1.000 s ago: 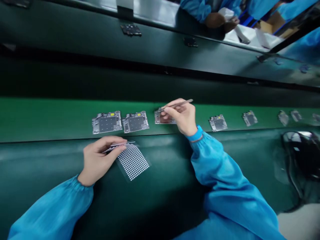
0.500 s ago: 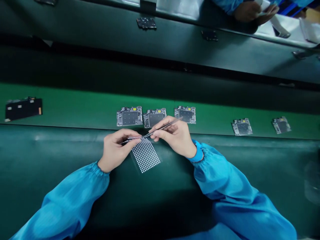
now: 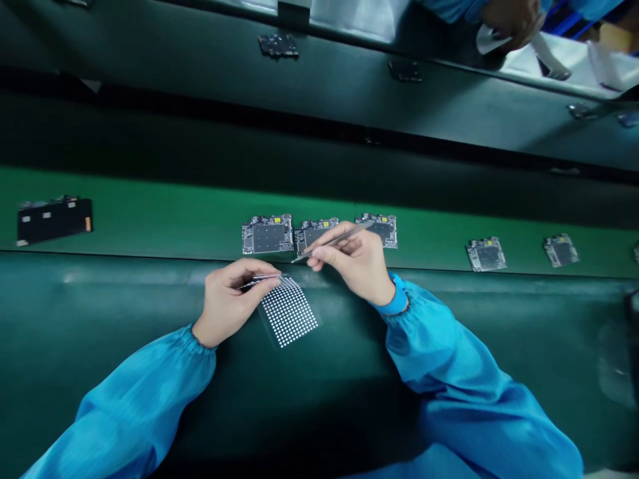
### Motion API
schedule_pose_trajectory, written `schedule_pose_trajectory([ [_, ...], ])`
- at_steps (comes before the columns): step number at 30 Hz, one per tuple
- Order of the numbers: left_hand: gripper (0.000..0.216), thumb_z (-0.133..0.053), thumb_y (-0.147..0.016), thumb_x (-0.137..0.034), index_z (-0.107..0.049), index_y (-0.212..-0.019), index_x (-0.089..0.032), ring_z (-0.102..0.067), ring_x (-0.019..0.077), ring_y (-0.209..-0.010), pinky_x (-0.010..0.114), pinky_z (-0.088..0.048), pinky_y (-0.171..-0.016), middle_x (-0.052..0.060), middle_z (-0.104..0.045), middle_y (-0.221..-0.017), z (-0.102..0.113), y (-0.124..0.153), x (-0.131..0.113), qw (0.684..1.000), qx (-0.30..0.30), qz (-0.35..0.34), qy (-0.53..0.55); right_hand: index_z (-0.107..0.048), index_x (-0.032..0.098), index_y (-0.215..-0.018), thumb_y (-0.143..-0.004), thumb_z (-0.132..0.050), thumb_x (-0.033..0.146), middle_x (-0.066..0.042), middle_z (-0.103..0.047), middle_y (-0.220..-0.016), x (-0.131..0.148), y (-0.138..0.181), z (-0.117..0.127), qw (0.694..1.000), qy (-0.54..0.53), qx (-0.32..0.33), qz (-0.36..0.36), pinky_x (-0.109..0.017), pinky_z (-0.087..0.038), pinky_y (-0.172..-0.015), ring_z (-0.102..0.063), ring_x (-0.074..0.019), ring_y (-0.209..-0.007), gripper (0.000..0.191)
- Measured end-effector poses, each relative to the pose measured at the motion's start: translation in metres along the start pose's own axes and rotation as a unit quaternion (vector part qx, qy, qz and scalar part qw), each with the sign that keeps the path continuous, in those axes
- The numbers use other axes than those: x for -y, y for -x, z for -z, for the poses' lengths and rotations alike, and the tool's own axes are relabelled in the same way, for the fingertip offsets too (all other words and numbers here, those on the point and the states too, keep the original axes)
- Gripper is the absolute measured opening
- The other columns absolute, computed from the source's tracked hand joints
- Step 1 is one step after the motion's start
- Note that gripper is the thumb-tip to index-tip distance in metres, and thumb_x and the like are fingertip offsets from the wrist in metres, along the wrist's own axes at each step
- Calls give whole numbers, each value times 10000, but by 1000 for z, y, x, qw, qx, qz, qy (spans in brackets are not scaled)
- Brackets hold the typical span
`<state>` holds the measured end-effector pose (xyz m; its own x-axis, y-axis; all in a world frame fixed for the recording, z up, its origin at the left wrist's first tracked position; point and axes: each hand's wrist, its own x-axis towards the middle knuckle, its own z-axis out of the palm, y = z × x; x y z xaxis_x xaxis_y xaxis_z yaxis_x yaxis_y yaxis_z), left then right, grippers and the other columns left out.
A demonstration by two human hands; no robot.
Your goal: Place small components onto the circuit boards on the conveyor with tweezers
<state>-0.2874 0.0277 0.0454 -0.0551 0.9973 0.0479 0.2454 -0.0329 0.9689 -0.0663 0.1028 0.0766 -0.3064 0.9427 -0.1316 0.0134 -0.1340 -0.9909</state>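
My left hand [image 3: 230, 298] pinches the upper end of a clear sheet of small white round stickers [image 3: 290, 313], which is bent over at the fingers and hangs toward me. Between the thumb and fingers of my right hand [image 3: 355, 261] is a pair of metal tweezers [image 3: 344, 236], tips pointing left and down. Those tips are just above the sheet, close to the near edge of a circuit board [image 3: 308, 237]; whether they carry a sticker is too small to tell. A second circuit board [image 3: 268, 236] lies to its left, and a third circuit board [image 3: 387, 229] is partly behind my right hand.
On the green strip lie a black panel [image 3: 54, 219] at far left and two smaller boards, one circuit board [image 3: 486, 254] nearer and another [image 3: 561, 251] farther right. Across a dark gap, another bench holds dark boards [image 3: 278, 45]. A co-worker's hands [image 3: 514, 20] handle something white there.
My right hand has lifted the tweezers away from the sticker sheet, up toward the middle board. My left hand stays nearly still. The boards on the strip appear slightly farther right.
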Motion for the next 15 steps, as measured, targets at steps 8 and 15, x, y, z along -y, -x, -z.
schedule_pose_trajectory([
  [8, 111, -829, -824, -228, -789, -927, -213, -781, 183, -846, 285, -654, -777, 29, -815, -919, 2, 3, 2, 1000, 3, 6, 0, -642, 152, -870, -798, -831, 447, -30, -717, -663, -38, -47, 36, 996, 52, -69, -15, -243, -586, -492, -686, -141, -529, 358],
  [15, 117, -824, -830, -213, -788, -942, -212, -779, 175, -866, 277, -648, -802, 23, -813, -931, 2, 4, 3, 1000, 8, 4, -7, -638, 152, -858, -796, -826, 439, -33, -717, -657, -37, -43, 39, 995, 71, -71, -23, -224, -552, -455, -662, -128, -504, 348],
])
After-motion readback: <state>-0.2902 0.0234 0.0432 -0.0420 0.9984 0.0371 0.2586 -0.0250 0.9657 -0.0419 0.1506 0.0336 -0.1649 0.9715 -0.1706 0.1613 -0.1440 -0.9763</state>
